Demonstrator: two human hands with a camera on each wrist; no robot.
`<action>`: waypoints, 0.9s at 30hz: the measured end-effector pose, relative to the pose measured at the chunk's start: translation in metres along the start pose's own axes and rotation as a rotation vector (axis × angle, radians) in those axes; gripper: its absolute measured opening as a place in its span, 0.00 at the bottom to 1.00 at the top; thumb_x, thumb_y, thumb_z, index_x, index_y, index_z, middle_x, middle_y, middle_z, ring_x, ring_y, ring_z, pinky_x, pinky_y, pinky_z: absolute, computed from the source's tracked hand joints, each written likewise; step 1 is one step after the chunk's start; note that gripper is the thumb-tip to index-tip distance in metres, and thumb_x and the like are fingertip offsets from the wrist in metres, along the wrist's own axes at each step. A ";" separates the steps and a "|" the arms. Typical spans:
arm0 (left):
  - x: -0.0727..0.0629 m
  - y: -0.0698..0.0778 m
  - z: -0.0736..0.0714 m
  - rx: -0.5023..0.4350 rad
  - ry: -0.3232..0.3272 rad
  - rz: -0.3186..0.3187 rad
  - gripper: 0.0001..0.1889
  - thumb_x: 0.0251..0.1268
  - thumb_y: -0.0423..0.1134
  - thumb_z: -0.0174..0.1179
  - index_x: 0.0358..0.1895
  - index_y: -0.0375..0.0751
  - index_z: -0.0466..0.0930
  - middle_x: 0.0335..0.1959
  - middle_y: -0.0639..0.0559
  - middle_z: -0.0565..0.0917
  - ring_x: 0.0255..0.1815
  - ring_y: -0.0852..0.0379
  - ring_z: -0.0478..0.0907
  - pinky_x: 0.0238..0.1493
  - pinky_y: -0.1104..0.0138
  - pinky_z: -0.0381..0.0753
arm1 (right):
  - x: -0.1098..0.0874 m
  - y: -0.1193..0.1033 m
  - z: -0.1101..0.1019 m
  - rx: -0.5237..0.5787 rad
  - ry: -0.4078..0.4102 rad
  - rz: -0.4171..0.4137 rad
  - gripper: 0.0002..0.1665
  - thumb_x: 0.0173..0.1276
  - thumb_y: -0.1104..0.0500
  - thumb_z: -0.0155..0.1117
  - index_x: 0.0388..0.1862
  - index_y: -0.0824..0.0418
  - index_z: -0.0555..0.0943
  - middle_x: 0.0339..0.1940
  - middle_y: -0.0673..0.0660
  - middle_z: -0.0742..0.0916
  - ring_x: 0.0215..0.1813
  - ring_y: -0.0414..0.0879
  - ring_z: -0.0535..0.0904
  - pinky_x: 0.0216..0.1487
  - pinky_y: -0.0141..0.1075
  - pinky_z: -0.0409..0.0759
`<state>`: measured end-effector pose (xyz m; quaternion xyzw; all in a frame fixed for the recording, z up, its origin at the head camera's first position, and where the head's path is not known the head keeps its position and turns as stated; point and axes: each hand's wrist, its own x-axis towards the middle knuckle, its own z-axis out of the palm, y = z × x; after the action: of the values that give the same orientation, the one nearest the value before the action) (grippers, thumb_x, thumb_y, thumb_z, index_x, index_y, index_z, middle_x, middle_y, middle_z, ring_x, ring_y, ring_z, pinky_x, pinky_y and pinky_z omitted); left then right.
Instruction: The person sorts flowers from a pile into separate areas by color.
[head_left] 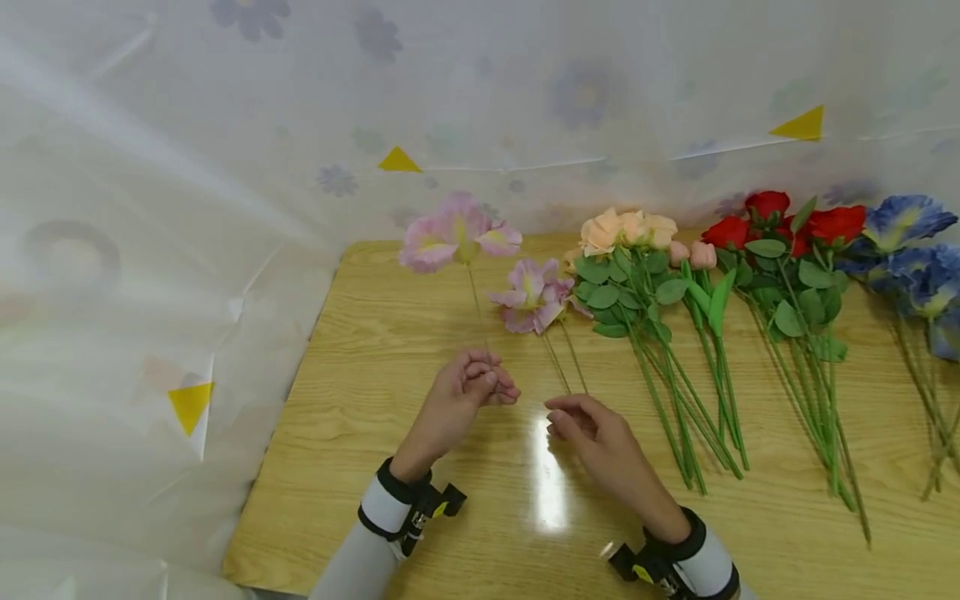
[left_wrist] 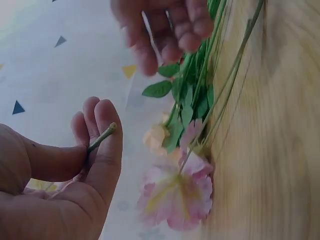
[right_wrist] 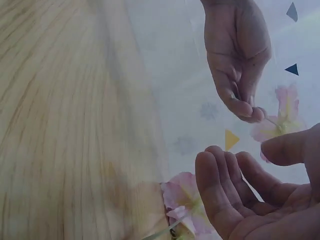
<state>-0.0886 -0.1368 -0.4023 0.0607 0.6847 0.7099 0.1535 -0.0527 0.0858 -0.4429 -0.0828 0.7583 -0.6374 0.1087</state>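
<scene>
My left hand [head_left: 465, 392] pinches the thin stem of a pink iris [head_left: 459, 235] between thumb and fingers. The bloom, pale pink with yellow streaks, points toward the back of the table. In the left wrist view the cut end of the stem [left_wrist: 102, 137] pokes out past the thumb. To its right, my right hand [head_left: 600, 442] hovers with loosely bent fingers and nothing between them, as the right wrist view of the fingers [right_wrist: 209, 182] also shows. More pink irises [head_left: 531, 296] lie just beyond it, their stems ending near its fingertips.
On the wooden table [head_left: 360, 417], bunches lie in a row to the right: peach roses [head_left: 628, 232], pink tulips [head_left: 702, 255], red roses [head_left: 836, 223] and blue irises [head_left: 926, 279]. A pale patterned sheet [head_left: 225, 167] hangs along the back and left edges.
</scene>
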 end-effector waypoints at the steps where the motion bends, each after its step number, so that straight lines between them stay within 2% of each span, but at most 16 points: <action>1: 0.000 -0.001 0.005 -0.006 -0.020 0.002 0.11 0.78 0.26 0.43 0.57 0.29 0.66 0.47 0.27 0.78 0.43 0.54 0.84 0.54 0.53 0.83 | 0.001 -0.001 0.000 0.037 -0.001 -0.002 0.19 0.78 0.53 0.55 0.59 0.64 0.77 0.49 0.66 0.85 0.48 0.54 0.85 0.49 0.41 0.85; 4: 0.000 -0.004 0.021 0.002 -0.084 0.001 0.11 0.77 0.24 0.43 0.57 0.28 0.66 0.47 0.25 0.78 0.41 0.57 0.84 0.53 0.51 0.83 | 0.003 -0.003 -0.001 0.074 0.023 -0.032 0.21 0.80 0.52 0.51 0.63 0.63 0.74 0.49 0.65 0.84 0.48 0.48 0.85 0.50 0.40 0.85; 8: -0.001 -0.008 0.037 0.046 -0.157 0.009 0.11 0.77 0.24 0.43 0.56 0.27 0.67 0.45 0.26 0.79 0.39 0.60 0.83 0.49 0.56 0.85 | 0.005 -0.005 -0.005 0.066 0.059 -0.092 0.22 0.82 0.53 0.47 0.65 0.63 0.75 0.50 0.61 0.85 0.46 0.40 0.85 0.50 0.38 0.85; 11: -0.001 -0.011 0.047 0.072 -0.208 0.013 0.11 0.77 0.24 0.43 0.56 0.27 0.67 0.45 0.27 0.78 0.38 0.61 0.82 0.48 0.59 0.85 | 0.006 -0.008 -0.007 0.068 0.072 -0.130 0.20 0.81 0.54 0.48 0.64 0.60 0.78 0.53 0.59 0.86 0.48 0.36 0.84 0.49 0.33 0.84; 14: -0.001 -0.014 0.057 0.108 -0.231 0.012 0.12 0.77 0.26 0.44 0.59 0.30 0.69 0.46 0.31 0.80 0.40 0.60 0.82 0.49 0.58 0.85 | 0.006 -0.010 -0.008 0.082 0.081 -0.148 0.18 0.79 0.55 0.52 0.61 0.58 0.80 0.56 0.58 0.85 0.47 0.35 0.83 0.42 0.30 0.83; 18: -0.002 -0.017 0.067 0.183 -0.196 0.023 0.14 0.77 0.29 0.49 0.60 0.34 0.73 0.49 0.37 0.82 0.46 0.51 0.84 0.51 0.55 0.84 | 0.009 -0.013 -0.010 0.078 0.120 -0.148 0.15 0.78 0.55 0.54 0.55 0.59 0.83 0.53 0.59 0.86 0.43 0.35 0.83 0.36 0.31 0.83; 21: -0.003 -0.019 0.071 0.290 -0.146 0.037 0.14 0.77 0.36 0.52 0.60 0.37 0.75 0.51 0.40 0.83 0.50 0.45 0.84 0.51 0.61 0.84 | 0.014 -0.013 -0.016 0.061 0.172 -0.155 0.17 0.80 0.54 0.52 0.52 0.63 0.82 0.47 0.61 0.88 0.44 0.36 0.84 0.41 0.30 0.83; 24: -0.006 -0.020 0.070 0.388 -0.099 0.046 0.15 0.78 0.41 0.51 0.60 0.39 0.75 0.54 0.42 0.82 0.50 0.48 0.84 0.49 0.70 0.82 | 0.019 -0.011 -0.024 0.068 0.200 -0.167 0.19 0.81 0.54 0.48 0.52 0.67 0.80 0.40 0.62 0.86 0.39 0.39 0.84 0.41 0.31 0.84; 27: -0.008 -0.020 0.066 0.418 -0.057 0.052 0.16 0.79 0.43 0.50 0.60 0.40 0.75 0.55 0.43 0.82 0.50 0.51 0.84 0.49 0.71 0.81 | 0.023 -0.009 -0.031 0.079 0.206 -0.164 0.20 0.82 0.54 0.46 0.52 0.68 0.78 0.32 0.62 0.82 0.27 0.43 0.79 0.30 0.33 0.81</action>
<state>-0.0587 -0.0764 -0.4175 0.1289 0.8106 0.5542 0.1387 -0.0832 0.1071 -0.4302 -0.0745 0.7305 -0.6785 -0.0191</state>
